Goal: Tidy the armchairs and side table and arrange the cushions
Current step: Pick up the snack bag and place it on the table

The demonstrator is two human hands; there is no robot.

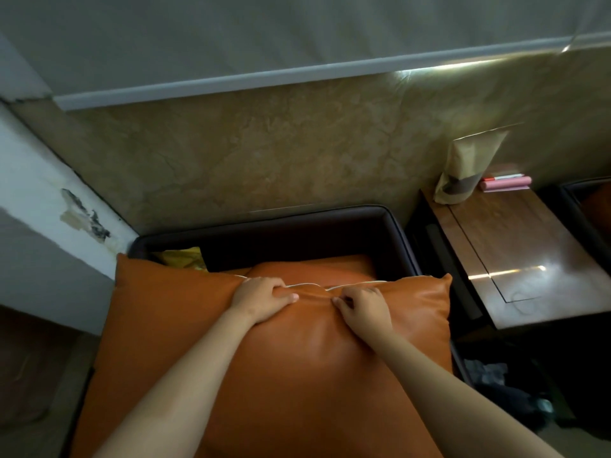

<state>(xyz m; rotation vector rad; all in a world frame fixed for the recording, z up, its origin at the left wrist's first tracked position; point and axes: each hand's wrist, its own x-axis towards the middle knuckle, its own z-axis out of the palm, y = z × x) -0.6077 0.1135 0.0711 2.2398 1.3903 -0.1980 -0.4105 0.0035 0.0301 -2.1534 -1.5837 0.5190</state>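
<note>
Glossy leather cushion (297,358); polished wooden side table (529,259); paper bag (466,166).

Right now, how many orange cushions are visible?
3: the large cushion in front; a second cushion behind it in the near armchair; a third cushion, a sliver, in the armchair at the right edge. More may be hidden.

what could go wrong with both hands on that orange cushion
The left hand and right hand grip only the top edge of the orange cushion; its smooth cover may slip. Pushed back, it could bury the yellow item in the armchair. Swung right, it might topple the paper bag on the side table.
</note>
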